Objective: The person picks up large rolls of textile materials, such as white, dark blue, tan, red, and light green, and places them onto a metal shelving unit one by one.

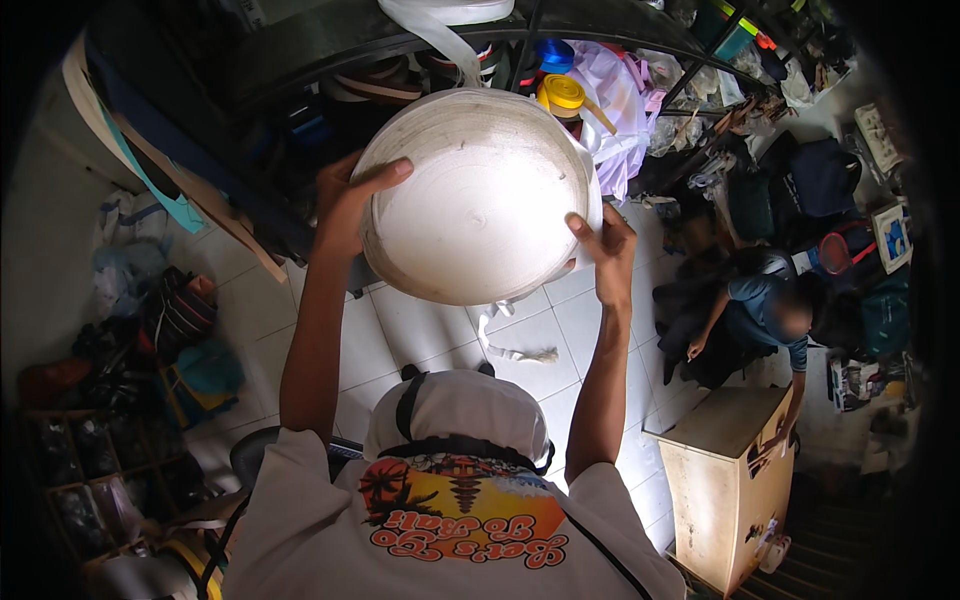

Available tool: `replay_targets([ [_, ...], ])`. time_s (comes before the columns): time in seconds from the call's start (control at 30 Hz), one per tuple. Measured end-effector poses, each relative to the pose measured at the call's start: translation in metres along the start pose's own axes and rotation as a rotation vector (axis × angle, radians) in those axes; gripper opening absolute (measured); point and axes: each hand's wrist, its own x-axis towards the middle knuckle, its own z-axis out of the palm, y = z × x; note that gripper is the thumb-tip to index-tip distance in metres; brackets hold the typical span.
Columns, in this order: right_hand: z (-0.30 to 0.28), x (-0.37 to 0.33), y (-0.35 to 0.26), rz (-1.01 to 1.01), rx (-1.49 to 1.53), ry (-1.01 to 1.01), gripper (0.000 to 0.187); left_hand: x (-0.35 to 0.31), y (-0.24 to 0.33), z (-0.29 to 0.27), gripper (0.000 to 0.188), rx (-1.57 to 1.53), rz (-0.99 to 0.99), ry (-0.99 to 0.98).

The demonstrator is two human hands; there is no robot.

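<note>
The left hand and right hand grasp opposite edges of a white roll, held aloft near the shelf. Its round side points up at the person, its breadth running hand to hand. Upside-down from here, curly lettering crosses the shirt.

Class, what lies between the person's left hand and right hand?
In the head view, a wide white coiled roll lies between the left hand and the right hand, which hold it at its opposite edges.
</note>
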Motion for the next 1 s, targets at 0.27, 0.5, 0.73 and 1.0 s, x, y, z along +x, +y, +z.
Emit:
replay_targets([
  [0.27, 0.005, 0.001, -0.001, -0.169, 0.124, 0.057, 0.041, -0.014, -0.022, -0.011, 0.047, -0.224, 0.016, 0.158],
  [0.5, 0.031, -0.007, -0.004, -0.192, 0.003, 0.065, 0.057, -0.019, -0.024, 0.003, 0.061, -0.429, 0.030, 0.168],
  [0.73, 0.008, -0.002, -0.047, -0.029, -0.088, -0.060, 0.051, -0.027, -0.024, 0.016, 0.065, -0.536, 0.070, 0.163],
  [1.0, 0.000, -0.009, -0.053, -0.134, -0.059, -0.180, 0.042, -0.030, -0.024, 0.017, 0.059, -0.568, 0.098, 0.134],
])
